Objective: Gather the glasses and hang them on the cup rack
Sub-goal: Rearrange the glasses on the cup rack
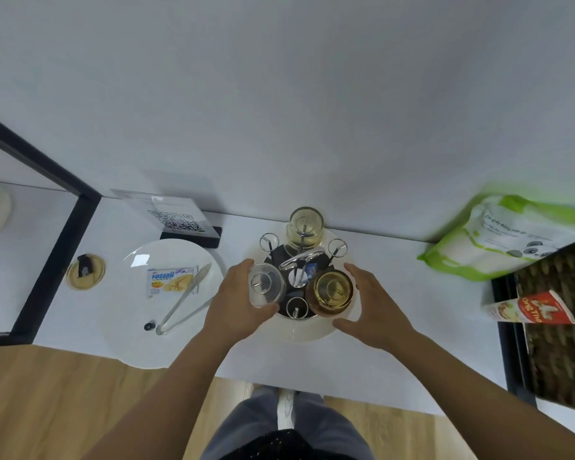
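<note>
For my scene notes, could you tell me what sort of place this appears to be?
Probably a café or guest-room drinks counter: a QR code stand, a cup rack hung with glasses, and a plate holding a snack packet and tongs.

Both forearms (166, 386) are bare to the lower frame edge, with no sleeves, watch or rings showing. The left hand (234, 303) and right hand (375, 305) are ungloved. Grey trousers (246, 423) cover the legs, above a white shoe (286, 408).

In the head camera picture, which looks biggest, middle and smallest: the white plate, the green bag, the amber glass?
1. white plate
2. green bag, almost as big, so unsure
3. amber glass, clearly smallest
</note>
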Action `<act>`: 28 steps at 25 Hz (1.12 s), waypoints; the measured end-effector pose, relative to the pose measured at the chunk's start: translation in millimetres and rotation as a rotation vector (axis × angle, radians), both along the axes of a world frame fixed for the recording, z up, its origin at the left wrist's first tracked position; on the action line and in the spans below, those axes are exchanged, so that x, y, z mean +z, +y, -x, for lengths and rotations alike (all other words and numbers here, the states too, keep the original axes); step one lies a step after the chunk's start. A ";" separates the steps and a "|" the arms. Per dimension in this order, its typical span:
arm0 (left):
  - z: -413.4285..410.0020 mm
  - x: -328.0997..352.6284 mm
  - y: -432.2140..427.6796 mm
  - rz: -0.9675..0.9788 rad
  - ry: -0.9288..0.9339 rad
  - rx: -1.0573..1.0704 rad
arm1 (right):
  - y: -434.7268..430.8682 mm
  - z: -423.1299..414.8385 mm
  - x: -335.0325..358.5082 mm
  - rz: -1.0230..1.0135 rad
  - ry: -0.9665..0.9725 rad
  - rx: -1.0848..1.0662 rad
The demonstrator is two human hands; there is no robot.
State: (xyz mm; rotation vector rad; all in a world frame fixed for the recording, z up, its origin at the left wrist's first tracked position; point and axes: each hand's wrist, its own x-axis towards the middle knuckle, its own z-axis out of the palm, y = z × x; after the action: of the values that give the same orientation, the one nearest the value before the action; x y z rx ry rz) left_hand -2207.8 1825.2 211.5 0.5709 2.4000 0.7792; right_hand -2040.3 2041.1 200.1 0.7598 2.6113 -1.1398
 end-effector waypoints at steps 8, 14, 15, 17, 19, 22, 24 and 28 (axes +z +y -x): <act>2.5 -3.9 -2.7 -0.012 0.024 0.001 | 20.7 13.6 18.5 -0.053 0.121 -0.170; 20.7 -1.8 1.0 0.034 0.083 -0.086 | 27.4 59.5 29.5 -0.124 0.039 -0.083; 22.1 -1.1 1.4 0.038 0.075 -0.080 | 26.7 61.3 29.4 -0.120 0.022 -0.086; 21.3 -0.5 1.6 0.007 0.028 -0.015 | 23.7 60.5 29.3 -0.118 0.002 -0.106; 19.9 -0.9 2.0 -0.026 0.014 0.055 | 21.0 58.5 30.1 -0.129 -0.014 -0.117; 26.0 0.0 1.3 -0.069 0.067 0.113 | 20.5 54.2 31.6 -0.109 -0.047 -0.158; 31.9 1.5 -0.7 -0.084 0.063 0.161 | 19.3 48.3 31.4 -0.078 -0.075 -0.171; 26.5 -0.1 1.2 -0.070 0.085 0.174 | 9.7 32.2 28.3 -0.055 -0.049 -0.190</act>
State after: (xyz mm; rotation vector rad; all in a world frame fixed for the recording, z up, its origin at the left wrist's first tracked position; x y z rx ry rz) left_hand -2234.3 1826.4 211.4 0.4343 2.5343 0.9330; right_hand -2072.5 2050.8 228.3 1.0529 2.5839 -1.0845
